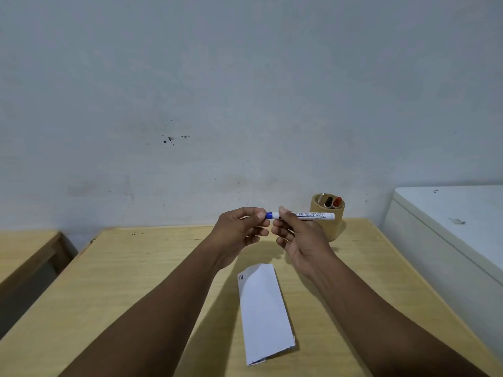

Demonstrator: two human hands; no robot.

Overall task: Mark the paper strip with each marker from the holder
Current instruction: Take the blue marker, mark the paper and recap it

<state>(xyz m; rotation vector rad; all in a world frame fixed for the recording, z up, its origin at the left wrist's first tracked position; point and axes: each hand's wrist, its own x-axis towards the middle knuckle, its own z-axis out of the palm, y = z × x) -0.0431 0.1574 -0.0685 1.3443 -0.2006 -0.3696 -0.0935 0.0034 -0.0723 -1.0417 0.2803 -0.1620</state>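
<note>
A white marker with a blue cap is held level above the wooden table. My right hand grips its white barrel. My left hand pinches the blue cap end. Below the hands a folded white paper strip lies flat on the table, with small dark marks near its far left corner. Behind my right hand stands a round tan holder with a black-capped marker and a red-capped marker in it.
A grey-white wall rises right behind the table. A white cabinet or appliance stands against the table's right edge. Another wooden surface sits to the left across a gap.
</note>
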